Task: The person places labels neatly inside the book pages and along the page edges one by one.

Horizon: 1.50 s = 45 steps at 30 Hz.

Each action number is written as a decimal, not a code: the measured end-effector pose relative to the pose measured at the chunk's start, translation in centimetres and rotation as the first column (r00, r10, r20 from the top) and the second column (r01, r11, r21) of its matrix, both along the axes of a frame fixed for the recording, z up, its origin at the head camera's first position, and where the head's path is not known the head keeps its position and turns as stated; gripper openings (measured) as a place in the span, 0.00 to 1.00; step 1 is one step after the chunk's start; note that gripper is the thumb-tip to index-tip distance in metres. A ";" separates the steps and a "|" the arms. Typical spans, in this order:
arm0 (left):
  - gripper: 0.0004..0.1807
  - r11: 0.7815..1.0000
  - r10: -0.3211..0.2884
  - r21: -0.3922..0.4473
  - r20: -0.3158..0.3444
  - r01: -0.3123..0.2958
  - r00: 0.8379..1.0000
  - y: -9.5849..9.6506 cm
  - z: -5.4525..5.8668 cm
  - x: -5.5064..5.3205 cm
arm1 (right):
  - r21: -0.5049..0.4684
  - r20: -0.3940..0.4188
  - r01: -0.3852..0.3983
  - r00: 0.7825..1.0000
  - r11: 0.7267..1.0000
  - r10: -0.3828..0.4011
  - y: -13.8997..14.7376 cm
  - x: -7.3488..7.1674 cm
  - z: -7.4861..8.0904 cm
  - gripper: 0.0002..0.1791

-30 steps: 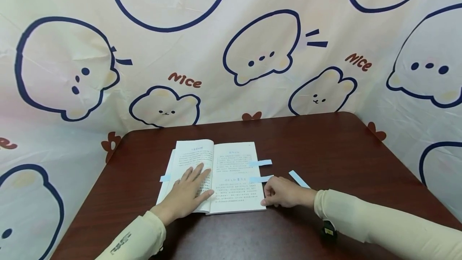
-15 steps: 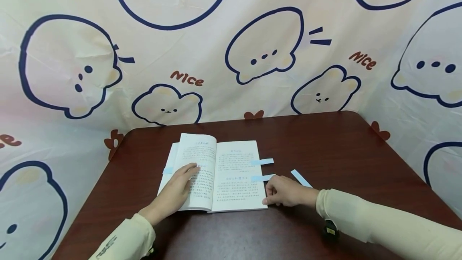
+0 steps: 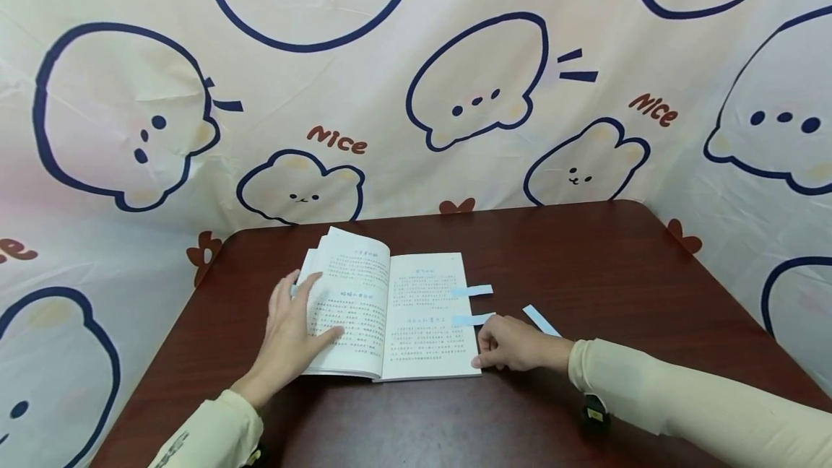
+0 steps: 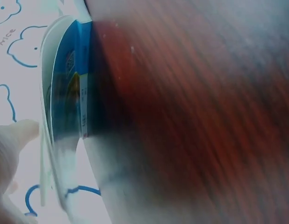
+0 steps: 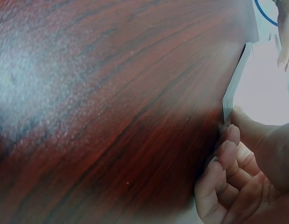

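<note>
An open book (image 3: 425, 352) lies on the table, its left-hand pages raised and curving. Two pale blue sticky tabs (image 3: 472, 291) stick out past its right edge, and another pale blue tab (image 3: 295, 290) shows at the left edge, partly behind the fingers. My left hand (image 3: 289, 331) is at the left edge with fingers spread and thumb over the page. The left wrist view shows the blue cover (image 4: 65, 93) tilted up off the table. My right hand (image 3: 516, 344) holds the lower right corner, thumb on the page and fingers (image 5: 219, 175) curled at the edge.
A loose pale blue strip (image 3: 542, 321) lies on the dark wooden table (image 3: 585, 258), just beyond the right wrist. A patterned cloth (image 3: 474, 179) hangs behind the table and along its sides.
My left hand has slid left from the middle of the left page to its outer edge, fingers spreading. The left-hand pages have risen. My right hand stays at the corner.
</note>
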<state>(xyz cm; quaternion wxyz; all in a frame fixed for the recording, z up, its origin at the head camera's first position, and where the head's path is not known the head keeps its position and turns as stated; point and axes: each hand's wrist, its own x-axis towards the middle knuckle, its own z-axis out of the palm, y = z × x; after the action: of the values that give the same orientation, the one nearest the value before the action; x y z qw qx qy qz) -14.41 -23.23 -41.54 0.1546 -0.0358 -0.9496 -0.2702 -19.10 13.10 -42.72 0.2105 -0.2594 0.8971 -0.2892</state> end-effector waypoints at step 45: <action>0.29 0.962 0.019 0.265 0.149 -0.058 0.989 -0.4 0.3 1.9 | -0.018 0.003 -0.034 0.999 0.999 0.034 0.0 -0.1 0.0 0.19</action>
<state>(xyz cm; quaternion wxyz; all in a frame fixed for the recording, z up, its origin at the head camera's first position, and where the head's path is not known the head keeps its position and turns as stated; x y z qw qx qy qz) -12.55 -23.61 -41.28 0.0938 0.0238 -0.9134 -0.3953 -19.23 13.08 -42.72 0.2143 -0.2759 0.8896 -0.2941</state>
